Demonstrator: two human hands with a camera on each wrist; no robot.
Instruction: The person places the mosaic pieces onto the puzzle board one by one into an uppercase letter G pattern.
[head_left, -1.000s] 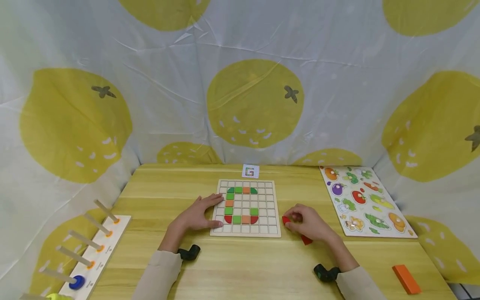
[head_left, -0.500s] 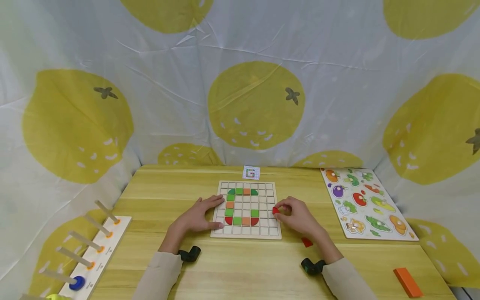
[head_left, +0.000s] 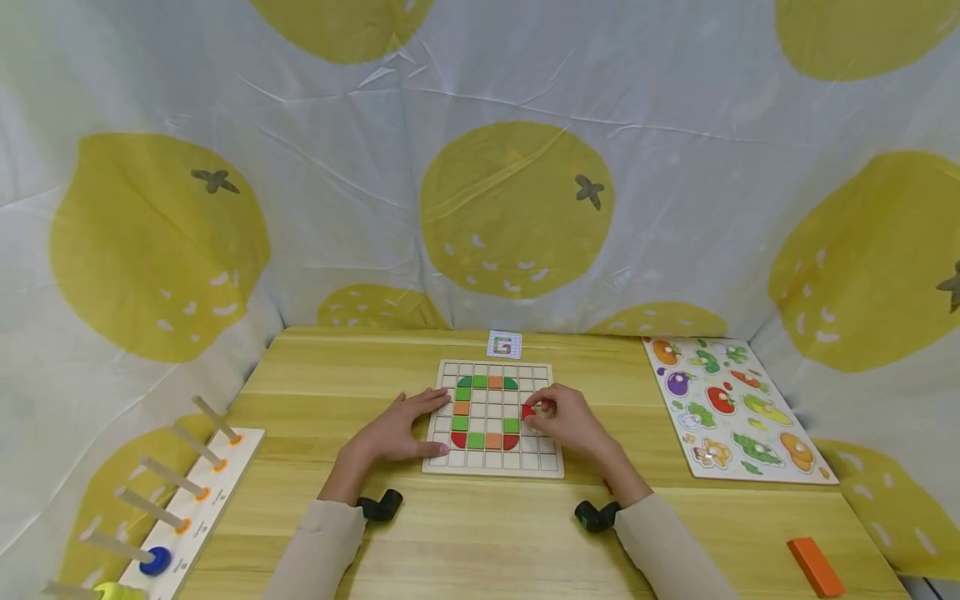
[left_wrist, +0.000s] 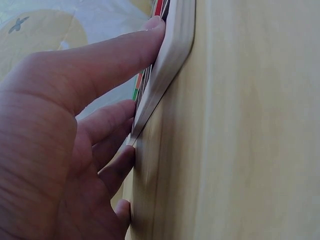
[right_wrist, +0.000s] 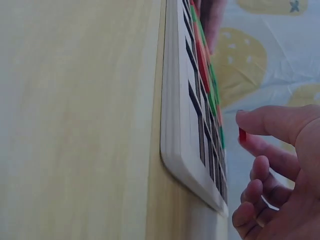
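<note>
A wooden grid board (head_left: 491,472) lies mid-table, with green, orange and red tiles set in some cells. My left hand (head_left: 397,429) rests on its left edge, fingers spread and thumb on the rim. Over the board's right half, my right hand (head_left: 570,421) pinches a small red tile (head_left: 527,412) between thumb and forefinger. That tile is just right of and above a green tile (head_left: 511,426). In the right wrist view, the red tile (right_wrist: 242,135) shows edge-on, raised off the grid. Behind the board lies a small card (head_left: 505,344) with a coloured G pattern.
Another red piece (head_left: 607,486) is mostly hidden by the right forearm. A vegetable puzzle board (head_left: 806,477) lies at the right, with an orange block (head_left: 815,567) nearer the front. At the left stands a peg rack (head_left: 243,442) with a blue ring (head_left: 155,562).
My right hand has carried the red tile leftward, from the table beside the board to over its right-hand cells. The left hand has stayed on the edge.
</note>
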